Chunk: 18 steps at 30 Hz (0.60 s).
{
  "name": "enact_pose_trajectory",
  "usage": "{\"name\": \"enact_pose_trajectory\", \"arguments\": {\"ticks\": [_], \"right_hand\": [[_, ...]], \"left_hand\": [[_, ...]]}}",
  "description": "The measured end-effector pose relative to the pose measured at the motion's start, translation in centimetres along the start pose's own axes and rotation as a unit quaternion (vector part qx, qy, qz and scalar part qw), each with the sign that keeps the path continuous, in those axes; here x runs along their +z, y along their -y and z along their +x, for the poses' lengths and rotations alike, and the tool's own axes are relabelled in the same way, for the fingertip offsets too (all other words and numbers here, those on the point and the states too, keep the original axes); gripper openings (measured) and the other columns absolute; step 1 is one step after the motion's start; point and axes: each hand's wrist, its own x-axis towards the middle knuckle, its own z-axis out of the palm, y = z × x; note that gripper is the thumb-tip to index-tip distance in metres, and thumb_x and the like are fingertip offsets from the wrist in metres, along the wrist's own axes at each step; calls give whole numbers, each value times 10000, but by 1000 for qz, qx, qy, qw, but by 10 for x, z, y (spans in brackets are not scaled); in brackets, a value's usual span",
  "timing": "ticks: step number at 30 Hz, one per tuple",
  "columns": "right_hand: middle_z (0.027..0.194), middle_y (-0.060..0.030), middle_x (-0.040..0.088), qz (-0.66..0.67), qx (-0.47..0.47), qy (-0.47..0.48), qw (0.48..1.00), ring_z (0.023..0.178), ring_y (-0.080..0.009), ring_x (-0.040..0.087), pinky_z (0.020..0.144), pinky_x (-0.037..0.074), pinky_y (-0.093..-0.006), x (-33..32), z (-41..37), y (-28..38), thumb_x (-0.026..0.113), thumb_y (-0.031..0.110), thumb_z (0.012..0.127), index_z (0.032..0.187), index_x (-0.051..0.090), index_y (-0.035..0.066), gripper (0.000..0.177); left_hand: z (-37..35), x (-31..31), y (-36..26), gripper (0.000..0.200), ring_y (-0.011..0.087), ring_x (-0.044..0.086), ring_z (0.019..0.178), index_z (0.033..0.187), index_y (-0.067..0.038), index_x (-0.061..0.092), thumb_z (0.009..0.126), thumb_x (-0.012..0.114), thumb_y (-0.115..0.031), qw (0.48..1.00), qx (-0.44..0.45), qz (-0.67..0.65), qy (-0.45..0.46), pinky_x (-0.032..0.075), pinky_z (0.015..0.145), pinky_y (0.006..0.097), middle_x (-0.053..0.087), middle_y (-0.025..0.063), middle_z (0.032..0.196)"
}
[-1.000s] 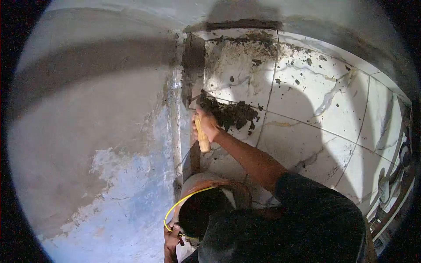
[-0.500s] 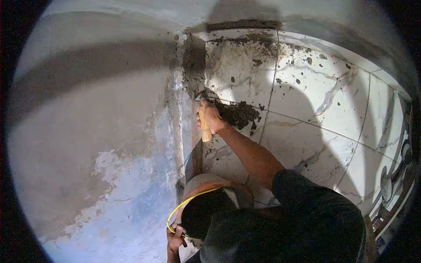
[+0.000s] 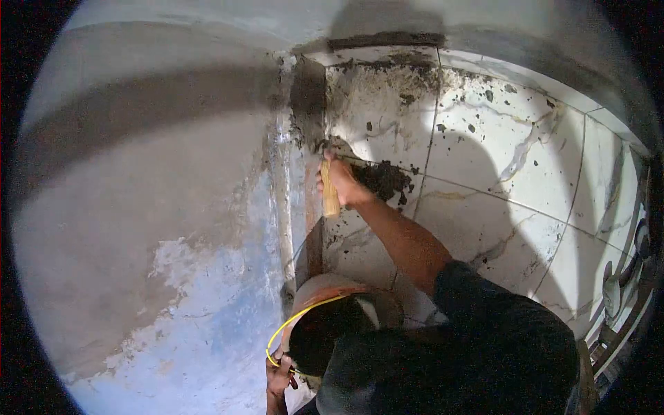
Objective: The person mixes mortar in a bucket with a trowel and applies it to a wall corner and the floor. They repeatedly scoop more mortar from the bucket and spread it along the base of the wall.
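My right hand (image 3: 340,183) is closed around the wooden handle of a trowel (image 3: 330,200), at the corner where the wall strip meets the tiles. Its blade is mostly hidden beyond my fingers. Just right of this hand, a dark heap of wet mortar (image 3: 389,181) lies on the white tiles. Low in the view, my left hand (image 3: 279,375) grips the rim of a bucket (image 3: 319,288) near its yellow handle (image 3: 280,328). Something small and red shows by those fingers. Inside, the bucket is dark, and my sleeve covers part of it.
Marble-patterned tiles (image 3: 477,197) with scattered mortar crumbs spread to the right. A rough plastered wall (image 3: 159,173) with bluish patches stands on the left. Along the far edge runs a tile strip (image 3: 512,69). Metal items (image 3: 612,294) are at the right edge.
My right hand has shifted slightly right with the trowel, and its handle has tilted a little. My left hand still holds the bucket.
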Motion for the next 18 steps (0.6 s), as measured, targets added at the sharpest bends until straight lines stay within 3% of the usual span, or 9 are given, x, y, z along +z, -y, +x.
{"name": "enact_pose_trajectory", "arguments": {"ticks": [2,4,5,6,8,9,12,16,18], "right_hand": [[574,-5,443,-12,-14,4,1000,447,-166,436,416,395,-360,0,2,9,406,549,861,732,474,139,435],[573,-1,437,47,-11,61,997,447,-169,436,419,394,-359,-12,10,13,408,523,871,736,476,133,419],[572,-4,436,44,-28,35,998,447,-171,437,420,395,-360,-12,13,2,407,522,874,736,476,130,421],[571,-7,436,36,-53,13,998,447,-173,437,420,395,-361,-5,14,0,407,521,876,736,476,127,424],[567,-11,430,-1,33,-22,999,449,-175,435,425,393,-353,7,-11,0,409,538,872,721,475,127,442],[562,-16,422,-12,31,-58,998,448,-178,429,427,387,-350,12,-13,7,411,551,868,717,475,131,451],[560,-18,429,8,-42,-14,999,447,-180,428,430,393,-356,-2,33,14,420,547,866,716,478,136,441],[568,-20,441,62,-18,39,997,449,-179,432,431,392,-352,-13,30,0,403,543,866,709,480,143,436],[580,-19,441,38,70,2,997,450,-176,418,431,388,-363,-8,-3,-14,376,542,873,735,475,136,440]], "left_hand": [[3,11,-14,506,31,467,526,1249,-19,492,867,576,-339,999,29,-18,-20,362,464,194,562,-44,671],[-1,4,-16,497,37,460,485,1266,-24,476,879,559,-324,998,-46,-37,22,358,416,197,547,-37,654],[1,-13,27,506,35,435,435,1289,-32,452,888,540,-327,1000,28,6,12,335,350,189,539,-38,652],[-2,-12,21,506,35,435,435,1289,-32,452,888,540,-327,999,30,6,11,335,350,189,539,-38,652],[1,4,-4,457,32,422,425,1216,-31,517,877,563,-334,999,9,-39,7,316,338,185,525,-46,642],[-1,9,-9,380,32,430,455,1081,-35,573,856,601,-341,997,-9,-75,-20,319,383,187,517,-55,637],[0,6,-1,339,31,437,489,998,-42,581,844,620,-342,998,-15,-50,-45,315,413,189,513,-59,644],[3,5,-7,351,27,428,514,1005,-40,587,844,617,-350,998,-29,-44,-31,305,428,193,501,-66,651],[7,5,-2,362,25,420,553,1010,-35,589,838,626,-351,999,10,-29,-18,305,467,199,489,-78,655]]}}
